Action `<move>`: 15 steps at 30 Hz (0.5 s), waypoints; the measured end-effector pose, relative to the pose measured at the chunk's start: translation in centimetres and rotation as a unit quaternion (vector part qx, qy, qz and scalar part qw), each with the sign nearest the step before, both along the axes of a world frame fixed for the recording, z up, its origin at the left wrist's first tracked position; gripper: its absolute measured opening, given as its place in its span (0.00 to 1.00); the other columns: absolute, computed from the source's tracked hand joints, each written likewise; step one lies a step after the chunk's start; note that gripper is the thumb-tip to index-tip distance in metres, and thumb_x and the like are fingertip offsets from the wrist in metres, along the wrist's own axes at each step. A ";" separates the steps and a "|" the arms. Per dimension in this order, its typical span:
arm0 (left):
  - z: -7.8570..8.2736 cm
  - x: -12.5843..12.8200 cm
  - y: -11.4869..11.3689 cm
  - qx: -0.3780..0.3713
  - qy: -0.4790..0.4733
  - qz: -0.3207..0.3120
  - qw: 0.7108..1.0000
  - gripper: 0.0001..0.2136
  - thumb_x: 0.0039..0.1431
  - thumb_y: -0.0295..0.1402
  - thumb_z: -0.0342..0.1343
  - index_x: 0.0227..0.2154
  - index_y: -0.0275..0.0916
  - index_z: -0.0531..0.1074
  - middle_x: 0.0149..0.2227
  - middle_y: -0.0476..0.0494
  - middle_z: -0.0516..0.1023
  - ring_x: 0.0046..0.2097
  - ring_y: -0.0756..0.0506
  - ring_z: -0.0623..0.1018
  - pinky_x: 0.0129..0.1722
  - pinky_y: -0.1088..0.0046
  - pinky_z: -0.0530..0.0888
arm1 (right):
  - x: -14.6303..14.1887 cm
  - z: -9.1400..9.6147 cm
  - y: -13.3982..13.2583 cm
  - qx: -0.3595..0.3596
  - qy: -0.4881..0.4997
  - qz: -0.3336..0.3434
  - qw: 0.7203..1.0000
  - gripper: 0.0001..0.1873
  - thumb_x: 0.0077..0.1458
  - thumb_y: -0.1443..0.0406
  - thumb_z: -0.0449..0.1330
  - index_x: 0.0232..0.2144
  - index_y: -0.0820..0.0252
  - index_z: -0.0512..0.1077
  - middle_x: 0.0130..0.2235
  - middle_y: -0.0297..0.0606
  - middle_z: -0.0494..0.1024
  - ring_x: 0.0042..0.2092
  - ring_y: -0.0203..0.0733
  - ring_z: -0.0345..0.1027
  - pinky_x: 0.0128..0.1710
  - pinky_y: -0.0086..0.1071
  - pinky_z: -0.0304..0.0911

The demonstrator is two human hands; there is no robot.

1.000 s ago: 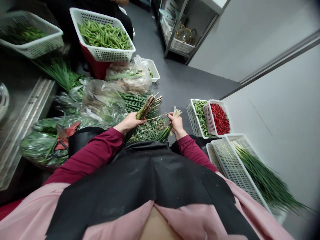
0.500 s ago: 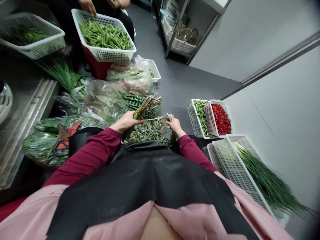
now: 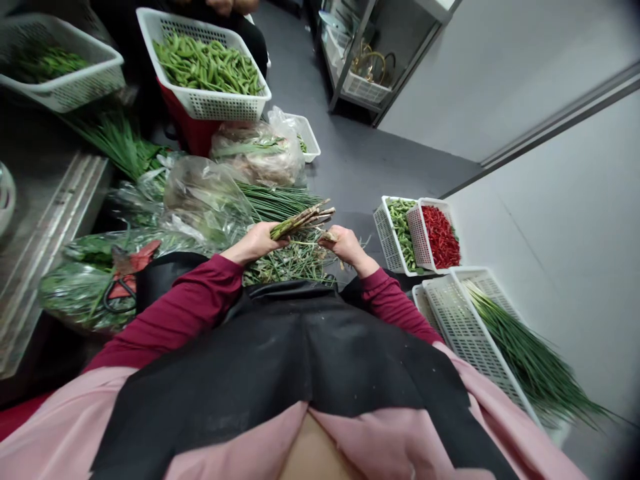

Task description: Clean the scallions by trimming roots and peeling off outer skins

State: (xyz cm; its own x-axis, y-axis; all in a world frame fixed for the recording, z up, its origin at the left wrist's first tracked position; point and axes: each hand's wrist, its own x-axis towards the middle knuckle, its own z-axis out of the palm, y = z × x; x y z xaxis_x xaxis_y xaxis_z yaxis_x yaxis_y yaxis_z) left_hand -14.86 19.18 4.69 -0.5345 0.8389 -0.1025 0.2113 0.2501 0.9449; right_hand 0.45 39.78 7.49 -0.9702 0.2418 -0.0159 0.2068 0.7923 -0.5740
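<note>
My left hand (image 3: pixel 260 241) is closed around a bunch of scallions (image 3: pixel 299 221), whose brownish, dirt-stained root ends point right and away from me. Just right of those ends, my right hand (image 3: pixel 346 245) is closed on a few pale scallion ends (image 3: pixel 328 236). One thin stalk runs between the two hands. Below them lies a heap of green trimmings and loose leaves (image 3: pixel 285 262). More long scallions (image 3: pixel 275 200) lie just beyond my left hand, next to a clear plastic bag (image 3: pixel 203 193) of greens.
At right stand white baskets of green peppers (image 3: pixel 401 227), red chillies (image 3: pixel 441 237) and long scallions (image 3: pixel 525 340). A basket of green pods (image 3: pixel 207 63) sits ahead, near another person. Red-handled scissors (image 3: pixel 125 277) rest on bagged greens at left. A metal shelf (image 3: pixel 370 60) stands behind.
My right hand has moved left and up, close to the root ends. The bunch in my left hand has tilted flatter toward the right. The other person's hand has left the pod basket.
</note>
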 end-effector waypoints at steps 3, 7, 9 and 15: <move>-0.8 0.0 0.1 0.006 0.028 0.001 1.000 0.16 0.39 0.41 0.61 0.30 0.34 0.76 0.27 0.49 0.75 0.31 0.45 0.72 0.33 0.72 0.66 | 0.1 -0.5 0.1 0.013 -0.008 0.002 1.000 0.06 0.51 0.63 0.64 0.29 0.61 0.78 0.30 0.35 0.72 0.32 0.34 0.64 0.35 0.27 0.56; -2.2 -0.2 0.3 0.025 0.056 -0.006 0.998 0.17 0.42 0.41 0.60 0.32 0.35 0.76 0.27 0.49 0.74 0.32 0.46 0.72 0.32 0.73 0.66 | 0.2 -0.9 -0.1 -0.011 -0.025 -0.012 1.000 0.07 0.51 0.62 0.64 0.29 0.61 0.77 0.30 0.35 0.73 0.32 0.34 0.64 0.35 0.27 0.56; -2.4 -0.3 0.3 0.030 0.060 -0.012 0.998 0.17 0.43 0.41 0.60 0.33 0.34 0.76 0.27 0.49 0.75 0.32 0.46 0.72 0.32 0.74 0.66 | 0.2 -1.1 -0.3 -0.015 -0.018 -0.021 0.999 0.08 0.51 0.61 0.63 0.28 0.62 0.76 0.30 0.35 0.72 0.32 0.34 0.64 0.35 0.27 0.56; -1.9 -0.3 0.1 0.032 0.054 -0.003 0.998 0.17 0.42 0.42 0.60 0.32 0.34 0.75 0.26 0.49 0.74 0.31 0.46 0.72 0.33 0.73 0.67 | 0.8 -2.4 0.4 0.015 0.049 -0.077 0.996 0.10 0.55 0.62 0.58 0.26 0.62 0.72 0.29 0.36 0.69 0.32 0.35 0.62 0.36 0.28 0.56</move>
State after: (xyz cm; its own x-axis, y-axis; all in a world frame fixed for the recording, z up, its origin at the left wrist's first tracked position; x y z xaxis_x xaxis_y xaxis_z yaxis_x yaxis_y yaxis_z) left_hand -15.17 19.30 2.80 -0.5340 0.8455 0.0092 0.3139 0.1882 0.9306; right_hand 1.22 40.17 5.14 -0.9184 0.3862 0.0864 0.2710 0.7728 -0.5739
